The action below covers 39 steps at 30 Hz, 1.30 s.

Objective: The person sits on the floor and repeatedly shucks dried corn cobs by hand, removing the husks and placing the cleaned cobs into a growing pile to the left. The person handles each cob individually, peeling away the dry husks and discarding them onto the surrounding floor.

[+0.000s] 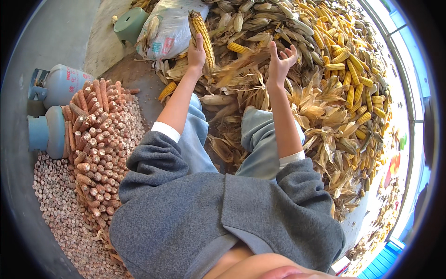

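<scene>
My left hand [197, 53] grips a partly husked ear of corn [206, 42] near its lower half. Yellow kernels are bare on its right side, and dry husk still clings along its left edge. My right hand [283, 62] is raised over the husk pile with its fingers spread and nothing in them. Between the hands, a blurred strip of dry husk [232, 71] hangs in the air or lies over the pile; I cannot tell which. A bare yellow ear [238, 48] rests among the husks behind it, and another yellow ear [167, 91] lies below my left forearm.
Bare yellow ears [353, 78] are heaped on the right beside loose husks [324, 115]. At left, stripped corncobs [101, 153] are stacked against two blue gas cylinders [68, 82]. A white woven sack [174, 31] and a green plastic stool [131, 23] stand at the upper left.
</scene>
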Each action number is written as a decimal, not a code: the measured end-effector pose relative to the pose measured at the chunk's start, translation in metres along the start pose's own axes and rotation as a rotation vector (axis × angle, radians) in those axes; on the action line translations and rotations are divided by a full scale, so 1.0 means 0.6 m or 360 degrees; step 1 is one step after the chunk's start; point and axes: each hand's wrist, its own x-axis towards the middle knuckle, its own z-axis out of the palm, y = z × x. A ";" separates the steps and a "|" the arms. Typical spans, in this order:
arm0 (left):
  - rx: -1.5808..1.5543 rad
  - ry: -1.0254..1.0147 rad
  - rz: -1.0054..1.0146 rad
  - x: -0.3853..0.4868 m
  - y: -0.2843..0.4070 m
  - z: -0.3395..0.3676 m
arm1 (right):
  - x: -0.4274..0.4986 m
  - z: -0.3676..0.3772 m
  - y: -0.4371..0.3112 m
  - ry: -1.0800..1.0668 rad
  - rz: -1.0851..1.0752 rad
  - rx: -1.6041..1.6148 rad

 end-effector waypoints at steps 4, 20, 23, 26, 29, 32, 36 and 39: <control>0.0181 -0.0041 0.0054 -0.015 -0.002 0.014 | -0.017 0.015 -0.014 -0.0574 -0.0534 -0.0145; -0.0278 -0.0358 0.0078 -0.070 0.012 0.062 | -0.038 0.106 0.098 -0.0762 -0.0051 -0.0212; -0.0328 -0.0445 0.0171 -0.064 -0.015 0.063 | -0.042 0.088 0.060 -0.0878 0.0256 -0.0070; -0.0246 -0.0493 0.0128 -0.069 -0.007 0.068 | -0.041 0.078 0.058 -0.0741 0.0131 -0.0053; -0.0060 -0.0384 0.0185 -0.068 -0.002 0.069 | -0.036 0.074 0.057 -0.0725 0.0163 0.0010; 0.0097 -0.0351 0.0402 -0.064 0.013 0.063 | -0.041 0.075 0.046 -0.0761 0.0220 0.0245; 0.0293 -0.0280 0.0452 -0.057 0.034 0.056 | -0.049 0.077 0.025 -0.0739 0.0122 0.0264; 0.0314 -0.0155 0.0517 -0.050 0.032 0.054 | -0.059 0.077 0.024 -0.0745 0.0214 0.0565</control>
